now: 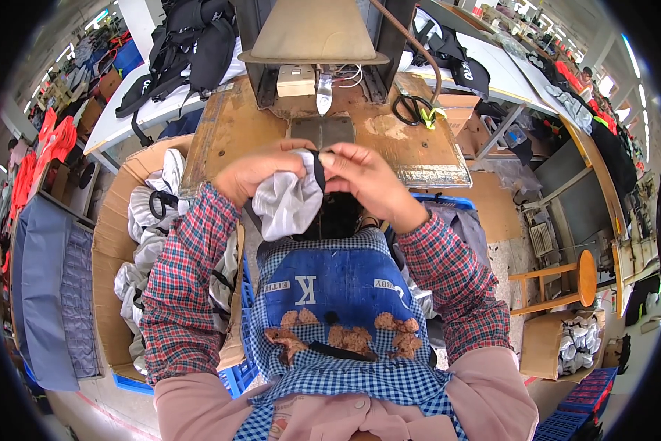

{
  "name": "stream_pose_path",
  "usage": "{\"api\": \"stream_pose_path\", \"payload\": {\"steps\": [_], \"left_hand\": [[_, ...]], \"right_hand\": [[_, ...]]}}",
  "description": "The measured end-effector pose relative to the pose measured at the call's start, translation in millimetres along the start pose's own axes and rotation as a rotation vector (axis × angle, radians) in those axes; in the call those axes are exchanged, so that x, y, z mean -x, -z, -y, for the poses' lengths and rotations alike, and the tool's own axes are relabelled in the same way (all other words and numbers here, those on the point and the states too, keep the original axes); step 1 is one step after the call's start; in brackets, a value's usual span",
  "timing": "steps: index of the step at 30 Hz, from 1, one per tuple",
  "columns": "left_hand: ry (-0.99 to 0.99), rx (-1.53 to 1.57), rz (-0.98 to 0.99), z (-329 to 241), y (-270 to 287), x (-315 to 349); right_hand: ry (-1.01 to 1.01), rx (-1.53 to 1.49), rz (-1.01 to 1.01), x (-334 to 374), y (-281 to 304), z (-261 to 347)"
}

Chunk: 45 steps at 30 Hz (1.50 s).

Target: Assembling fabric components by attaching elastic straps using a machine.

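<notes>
A light grey fabric piece [290, 206] with a black band along one edge hangs bunched in front of the wooden work table. My left hand [261, 173] is closed around its upper part. With thumb and fingers, my right hand [371, 180] pinches the black band [318, 170] close to the left fingertips. Both hands are at the table's near edge, just short of a dark metal plate [323, 130]. Above that plate points the narrow metal head [324, 94] of a machine, under a wide beige cover [316, 33].
On the left, a cardboard box [113, 242] holds several similar grey pieces. Black-handled scissors [413, 110] with a yellow-green tie lie on the wooden table [235, 121]. To the right are a wooden stool [585, 278] and another filled box [542, 345]. Black bags [187, 51] lie back left.
</notes>
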<state>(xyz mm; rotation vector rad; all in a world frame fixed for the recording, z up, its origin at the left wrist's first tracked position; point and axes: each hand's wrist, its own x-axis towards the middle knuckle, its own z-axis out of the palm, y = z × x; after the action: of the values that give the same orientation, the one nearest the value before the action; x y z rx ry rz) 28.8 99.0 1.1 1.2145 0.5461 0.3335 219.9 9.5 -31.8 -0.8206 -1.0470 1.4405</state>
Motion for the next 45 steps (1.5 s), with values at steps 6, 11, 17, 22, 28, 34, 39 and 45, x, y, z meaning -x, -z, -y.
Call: {"api": "stream_pose_path", "payload": {"steps": [6,11,17,22,28,34,39,45], "left_hand": [[-0.339,-0.945,-0.336,-0.7,-29.4,34.4],[-0.666,-1.361,-0.454,19.3,-72.5,51.4],[-0.484,-1.113,-0.329,13.0,-60.2,63.1],[-0.375,-0.775,-0.109,7.8,-45.5,61.6],[-0.296,-0.643,-0.053,15.0,-38.4,52.0],[-0.287,-0.878,-0.142,-4.2,-36.6,37.5],[-0.422,-0.836,-0.223,-0.8,-13.5,10.7],[-0.277,-0.574,-0.383,-2.2,0.4,-12.7]], "right_hand": [[-0.028,-0.097,-0.075,19.2,-7.4,-11.5],[-0.057,-0.02,-0.085,28.2,-21.0,-14.4],[0.036,0.192,0.005,35.9,-18.7,-5.9],[0.031,0.283,0.113,41.0,-11.0,8.0],[-0.016,0.289,0.081,37.6,-6.9,8.2],[0.042,0.312,-0.029,19.3,6.1,1.6],[0.026,0.072,-0.139,-5.8,1.5,4.8],[0.034,-0.086,-0.21,-32.0,6.1,1.9]]}}
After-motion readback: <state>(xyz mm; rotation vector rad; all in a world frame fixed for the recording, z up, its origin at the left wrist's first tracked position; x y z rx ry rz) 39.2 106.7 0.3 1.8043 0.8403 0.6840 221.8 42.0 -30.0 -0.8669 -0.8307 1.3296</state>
